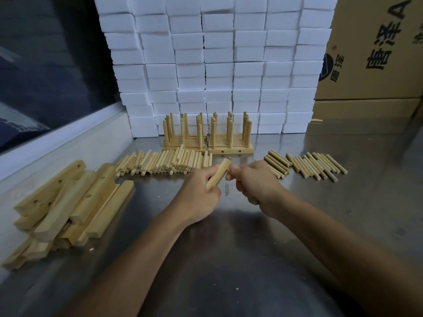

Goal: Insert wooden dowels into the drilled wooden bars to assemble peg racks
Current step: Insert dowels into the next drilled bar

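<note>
Above the steel table (229, 259), left hand (201, 197) grips a drilled bar (218, 173); right hand (251, 181) is curled at its tip, contents hidden. Judged: seating a dowel; next needs alignment, push.

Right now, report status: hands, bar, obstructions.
Left hand grips wooden bar, tilted above table. Right hand curled at bar's upper end; dowel not visible. Nothing obstructing.
</note>
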